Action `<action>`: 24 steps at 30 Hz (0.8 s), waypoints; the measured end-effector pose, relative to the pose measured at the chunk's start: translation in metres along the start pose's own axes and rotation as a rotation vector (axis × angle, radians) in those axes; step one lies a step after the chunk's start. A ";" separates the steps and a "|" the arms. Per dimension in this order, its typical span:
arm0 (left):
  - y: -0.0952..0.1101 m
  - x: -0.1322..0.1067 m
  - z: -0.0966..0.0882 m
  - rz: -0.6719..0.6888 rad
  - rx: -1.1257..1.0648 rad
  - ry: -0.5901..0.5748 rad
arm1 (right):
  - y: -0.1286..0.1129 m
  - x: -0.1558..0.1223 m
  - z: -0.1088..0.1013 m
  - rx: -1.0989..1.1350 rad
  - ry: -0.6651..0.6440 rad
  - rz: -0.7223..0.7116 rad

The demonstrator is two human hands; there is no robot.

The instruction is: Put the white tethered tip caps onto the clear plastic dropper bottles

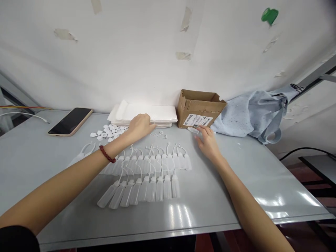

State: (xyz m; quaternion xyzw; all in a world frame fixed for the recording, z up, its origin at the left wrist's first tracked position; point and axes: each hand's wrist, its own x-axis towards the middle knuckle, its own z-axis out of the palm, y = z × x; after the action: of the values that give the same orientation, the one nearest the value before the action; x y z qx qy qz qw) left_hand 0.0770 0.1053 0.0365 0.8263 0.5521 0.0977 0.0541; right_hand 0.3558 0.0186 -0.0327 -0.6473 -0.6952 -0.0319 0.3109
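My left hand point(141, 126) is closed, its fingers curled in front of the white stack; anything inside it is hidden. Just right of it lie a few thin white strap pieces point(161, 134). A heap of small white caps point(111, 131) sits beneath and left of that wrist. My right hand point(209, 140) is open, thumb apart from the fingers, by the front of the cardboard box point(196, 108). Close to its fingertips is a small translucent piece point(193, 130); contact is unclear. Translucent squeeze bottles point(160, 189) with looped straps lie in two rows, partly behind my left forearm.
A stack of white sheets or envelopes point(157, 113) rests against the wall, left of the box. The phone point(70, 121) lies at the back left, near a white cable point(23, 113). Light blue cloth point(252, 112) is bunched at the right. The grey table's front edge point(147, 235) runs below.
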 end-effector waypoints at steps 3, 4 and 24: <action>-0.001 0.008 0.001 0.006 0.003 0.053 | 0.006 0.000 0.007 -0.035 -0.032 -0.055; -0.002 0.010 0.002 0.017 -0.003 0.061 | 0.007 0.000 0.008 -0.045 -0.041 -0.065; -0.002 -0.056 -0.025 0.004 -0.578 0.231 | -0.011 -0.002 0.002 0.065 0.026 -0.018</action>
State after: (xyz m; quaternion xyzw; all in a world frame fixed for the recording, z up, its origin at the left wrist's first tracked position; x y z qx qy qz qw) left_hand 0.0490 0.0537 0.0552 0.7610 0.5025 0.3442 0.2235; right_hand 0.3446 0.0159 -0.0318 -0.6301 -0.6976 -0.0203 0.3406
